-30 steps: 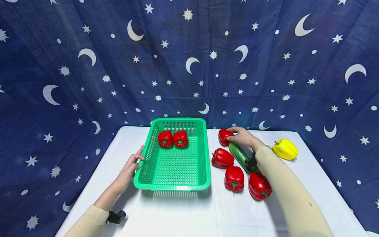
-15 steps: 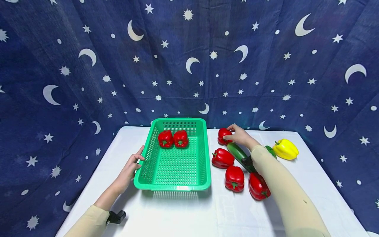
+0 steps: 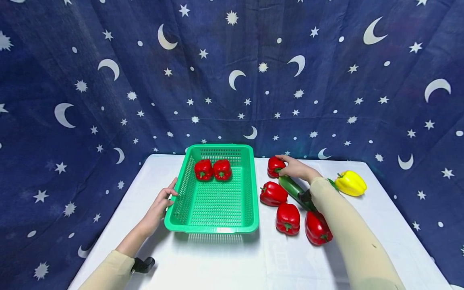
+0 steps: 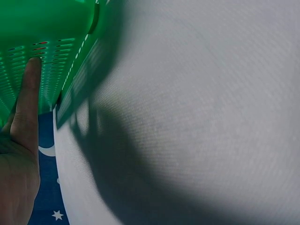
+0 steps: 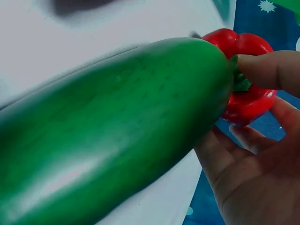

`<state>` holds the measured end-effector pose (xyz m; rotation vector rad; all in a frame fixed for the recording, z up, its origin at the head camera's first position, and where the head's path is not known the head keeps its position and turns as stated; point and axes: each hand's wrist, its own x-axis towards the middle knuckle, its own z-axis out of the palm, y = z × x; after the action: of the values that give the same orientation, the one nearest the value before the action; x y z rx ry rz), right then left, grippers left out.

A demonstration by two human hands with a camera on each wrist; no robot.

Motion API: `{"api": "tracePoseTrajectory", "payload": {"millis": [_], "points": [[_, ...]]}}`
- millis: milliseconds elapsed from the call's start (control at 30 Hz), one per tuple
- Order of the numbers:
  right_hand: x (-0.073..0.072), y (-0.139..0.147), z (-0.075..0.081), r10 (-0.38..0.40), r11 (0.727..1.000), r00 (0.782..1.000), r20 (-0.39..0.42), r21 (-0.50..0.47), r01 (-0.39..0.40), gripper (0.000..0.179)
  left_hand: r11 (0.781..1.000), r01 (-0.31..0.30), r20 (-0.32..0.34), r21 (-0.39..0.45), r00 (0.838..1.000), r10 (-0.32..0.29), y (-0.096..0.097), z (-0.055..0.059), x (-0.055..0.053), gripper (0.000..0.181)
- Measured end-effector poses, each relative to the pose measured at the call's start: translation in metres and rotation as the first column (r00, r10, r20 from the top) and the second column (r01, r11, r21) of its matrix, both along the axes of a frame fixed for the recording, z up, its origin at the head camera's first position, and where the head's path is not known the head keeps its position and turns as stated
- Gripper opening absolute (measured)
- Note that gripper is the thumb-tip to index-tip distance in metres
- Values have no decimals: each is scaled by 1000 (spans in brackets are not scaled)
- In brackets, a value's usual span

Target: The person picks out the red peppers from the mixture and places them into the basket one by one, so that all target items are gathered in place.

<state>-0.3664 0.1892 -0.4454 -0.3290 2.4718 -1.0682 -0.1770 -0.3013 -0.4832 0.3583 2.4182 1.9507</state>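
Observation:
My left hand holds the left side of a green plastic basket, a finger on the rim; in the left wrist view a straight finger presses the slotted wall from outside. Two red bell peppers lie at the basket's far end. At the table's back, my right hand grips another red bell pepper. In the right wrist view the thumb touches its green stem, while the other fingers go round its side. A large green cucumber lies under the right wrist, partly hidden by a black wrist strap.
Three more red bell peppers lie right of the basket, including one on its side, one upright and one near the sleeve. A yellow bell pepper sits far right, beside a half-hidden green vegetable. A starry cloth hangs behind.
My right hand shifts slightly over the back red pepper, its thumb and fingers resettling round it. The left hand and the basket stay in place.

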Motion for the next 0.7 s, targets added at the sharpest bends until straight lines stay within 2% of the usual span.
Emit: {"api": "tracePoseTrajectory", "payload": {"millis": [200, 500, 700], "points": [[-6, -3, -3, -11, 999, 1000, 4, -35, 12, 81, 1000, -2, -1, -4, 1000, 2, 1, 1, 0, 28], [-12, -8, -7, -49, 998, 997, -56, -54, 46, 83, 1000, -11, 2, -4, 1000, 11, 2, 2, -1, 28], [-14, -9, -7, -28, 998, 999, -30, -55, 26, 89, 1000, -12, 8, -6, 1000, 12, 3, 1, 1, 27]]}}
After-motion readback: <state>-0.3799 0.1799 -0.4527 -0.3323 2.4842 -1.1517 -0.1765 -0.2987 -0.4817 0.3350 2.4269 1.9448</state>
